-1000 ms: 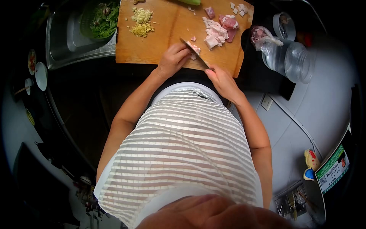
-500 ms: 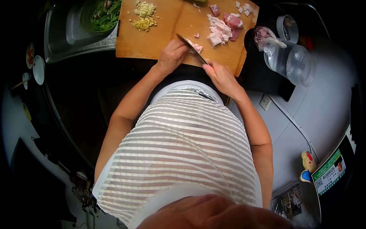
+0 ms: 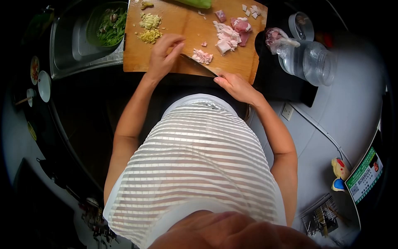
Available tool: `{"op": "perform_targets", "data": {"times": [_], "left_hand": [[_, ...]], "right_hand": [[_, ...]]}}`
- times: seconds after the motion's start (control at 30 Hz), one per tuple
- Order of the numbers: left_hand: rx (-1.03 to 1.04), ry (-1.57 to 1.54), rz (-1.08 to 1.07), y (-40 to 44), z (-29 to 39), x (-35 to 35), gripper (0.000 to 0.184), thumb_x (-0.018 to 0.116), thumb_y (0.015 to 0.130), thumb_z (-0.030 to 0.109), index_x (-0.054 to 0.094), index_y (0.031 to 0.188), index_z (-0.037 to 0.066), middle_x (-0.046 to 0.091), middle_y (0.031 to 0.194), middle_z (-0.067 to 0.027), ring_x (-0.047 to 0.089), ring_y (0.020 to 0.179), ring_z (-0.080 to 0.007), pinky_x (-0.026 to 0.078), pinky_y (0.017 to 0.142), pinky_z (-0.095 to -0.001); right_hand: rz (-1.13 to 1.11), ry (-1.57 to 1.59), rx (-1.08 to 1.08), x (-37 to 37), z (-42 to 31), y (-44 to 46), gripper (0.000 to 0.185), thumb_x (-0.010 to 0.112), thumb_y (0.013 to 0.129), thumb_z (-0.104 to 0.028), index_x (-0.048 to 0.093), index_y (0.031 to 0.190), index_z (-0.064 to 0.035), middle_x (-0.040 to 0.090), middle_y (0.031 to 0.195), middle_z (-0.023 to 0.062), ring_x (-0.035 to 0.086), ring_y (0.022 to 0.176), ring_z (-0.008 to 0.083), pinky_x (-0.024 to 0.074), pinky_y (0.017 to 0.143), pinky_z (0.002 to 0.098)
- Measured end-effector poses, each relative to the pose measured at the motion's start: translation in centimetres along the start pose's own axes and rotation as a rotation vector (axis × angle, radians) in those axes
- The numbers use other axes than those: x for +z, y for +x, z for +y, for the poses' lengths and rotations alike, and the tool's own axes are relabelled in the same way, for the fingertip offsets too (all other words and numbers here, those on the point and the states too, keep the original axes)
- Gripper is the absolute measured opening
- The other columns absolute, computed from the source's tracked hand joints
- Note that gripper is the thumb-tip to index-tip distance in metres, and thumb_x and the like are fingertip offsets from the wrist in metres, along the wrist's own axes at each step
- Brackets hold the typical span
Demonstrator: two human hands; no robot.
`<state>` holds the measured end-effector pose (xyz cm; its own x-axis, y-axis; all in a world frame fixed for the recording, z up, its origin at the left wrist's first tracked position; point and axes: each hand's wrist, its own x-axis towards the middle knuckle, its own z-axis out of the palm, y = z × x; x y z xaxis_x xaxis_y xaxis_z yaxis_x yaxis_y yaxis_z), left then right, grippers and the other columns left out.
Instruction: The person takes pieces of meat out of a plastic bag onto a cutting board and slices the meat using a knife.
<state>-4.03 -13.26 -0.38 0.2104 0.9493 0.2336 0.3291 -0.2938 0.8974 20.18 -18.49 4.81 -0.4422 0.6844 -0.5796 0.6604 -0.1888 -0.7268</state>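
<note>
My right hand (image 3: 235,86) grips the handle of a kitchen knife (image 3: 198,65), its blade lying aslant near the front edge of a wooden cutting board (image 3: 188,27). Just beyond the blade is a small heap of chopped pale pink meat (image 3: 202,56). My left hand (image 3: 163,57) is raised over the board's front left part, thumb and fingers apart, holding nothing, near the knife tip. Larger pieces of fatty pork (image 3: 228,38) lie on the right of the board. Minced garlic (image 3: 150,20) and a yellow minced heap (image 3: 149,36) are at the left.
Left of the board, a sink (image 3: 68,62) holds a basket of leafy greens (image 3: 112,29). A green vegetable (image 3: 198,3) lies at the board's far edge. On the right stand a clear plastic jar (image 3: 319,62) and a bag of meat (image 3: 275,38). A white bowl (image 3: 44,86) is far left.
My left hand has left the chopped meat and moved left, its fingers opening. The knife has come back toward me, uncovering the heap. The whole view has shifted slightly.
</note>
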Motion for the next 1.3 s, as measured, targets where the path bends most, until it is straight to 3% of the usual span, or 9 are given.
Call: {"op": "perform_targets", "data": {"times": [0.17,0.27,0.5,0.7,0.9,1.03,1.1,1.17,1.3], "left_hand": [[0.545,0.249,-0.557,6.5,0.9,5.6,0.027,0.063,0.074,0.010,0.061,0.100,0.006,0.060,0.101,-0.0054,0.056,0.092,-0.0247,0.045,0.079,-0.0365],[0.623,0.619,-0.806,7.8,1.0,8.3,0.028,0.059,0.073,0.011,0.061,0.101,0.009,0.059,0.100,-0.0057,0.056,0.093,-0.0234,0.045,0.079,-0.0366],[0.653,0.658,-0.819,8.0,0.7,9.2,0.027,0.061,0.070,0.014,0.058,0.097,0.008,0.057,0.094,-0.0086,0.057,0.092,-0.0239,0.045,0.078,-0.0371],[0.293,0.184,-0.416,9.6,2.6,0.8,0.027,0.061,0.067,0.007,0.053,0.092,0.003,0.052,0.083,-0.0117,0.056,0.077,-0.0254,0.046,0.069,-0.0349],[0.025,0.210,-0.511,2.9,-1.5,-0.8,0.030,0.061,0.069,0.010,0.054,0.098,0.006,0.053,0.088,-0.0096,0.055,0.077,-0.0247,0.046,0.068,-0.0338],[0.218,0.470,-0.565,1.1,-1.8,0.8,0.034,0.066,0.074,0.015,0.057,0.105,0.006,0.054,0.093,-0.0102,0.055,0.084,-0.0250,0.047,0.071,-0.0349],[-0.087,0.078,-0.461,2.2,0.6,-0.2,0.033,0.065,0.078,0.019,0.059,0.108,0.006,0.056,0.097,-0.0118,0.056,0.090,-0.0273,0.046,0.076,-0.0363],[-0.069,0.051,-0.414,4.0,3.1,-0.3,0.031,0.060,0.084,0.024,0.061,0.108,0.005,0.057,0.100,-0.0136,0.056,0.095,-0.0292,0.046,0.079,-0.0371],[0.182,0.183,-0.781,6.8,3.0,4.7,0.034,0.053,0.089,0.026,0.058,0.113,0.003,0.056,0.107,-0.0164,0.057,0.094,-0.0294,0.046,0.081,-0.0346]], "right_hand": [[0.116,-0.123,-0.073,0.3,1.5,0.3,0.042,0.045,0.092,-0.037,0.055,0.102,0.0026,0.061,0.084,0.0266,0.058,0.083,0.0430,0.0432,0.072,0.0482],[0.084,-0.149,-0.004,0.5,0.2,-0.1,0.043,0.046,0.091,-0.038,0.054,0.102,0.0027,0.061,0.084,0.0268,0.058,0.083,0.0441,0.0432,0.073,0.0488],[0.093,-0.088,-0.009,0.1,0.8,0.0,0.043,0.045,0.092,-0.036,0.054,0.101,0.0045,0.060,0.081,0.0268,0.058,0.080,0.0431,0.0433,0.071,0.0473],[0.128,-0.035,-0.065,-1.3,1.5,0.0,0.043,0.044,0.092,-0.037,0.058,0.090,0.0032,0.060,0.083,0.0273,0.057,0.083,0.0443,0.0431,0.072,0.0476],[0.322,-0.226,-0.041,-3.5,3.3,1.0,0.042,0.046,0.091,-0.039,0.056,0.097,0.0009,0.061,0.081,0.0254,0.057,0.080,0.0433,0.0441,0.069,0.0478],[0.292,-0.370,-0.031,-3.9,1.9,-0.1,0.039,0.048,0.090,-0.039,0.054,0.094,-0.0005,0.061,0.079,0.0228,0.059,0.077,0.0411,0.0453,0.068,0.0478],[0.293,-0.506,-0.019,-4.0,1.6,-1.1,0.042,0.051,0.089,-0.038,0.053,0.110,-0.0021,0.063,0.086,0.0192,0.060,0.080,0.0370,0.0467,0.069,0.0445],[0.281,-0.550,-0.032,-4.1,1.9,-1.5,0.042,0.051,0.089,-0.038,0.052,0.111,-0.0026,0.063,0.086,0.0180,0.061,0.079,0.0362,0.0473,0.067,0.0441],[0.335,-0.683,-0.076,-4.0,1.6,-1.8,0.043,0.055,0.086,-0.037,0.050,0.111,-0.0030,0.063,0.084,0.0146,0.061,0.073,0.0338,0.0486,0.061,0.0417]]}}
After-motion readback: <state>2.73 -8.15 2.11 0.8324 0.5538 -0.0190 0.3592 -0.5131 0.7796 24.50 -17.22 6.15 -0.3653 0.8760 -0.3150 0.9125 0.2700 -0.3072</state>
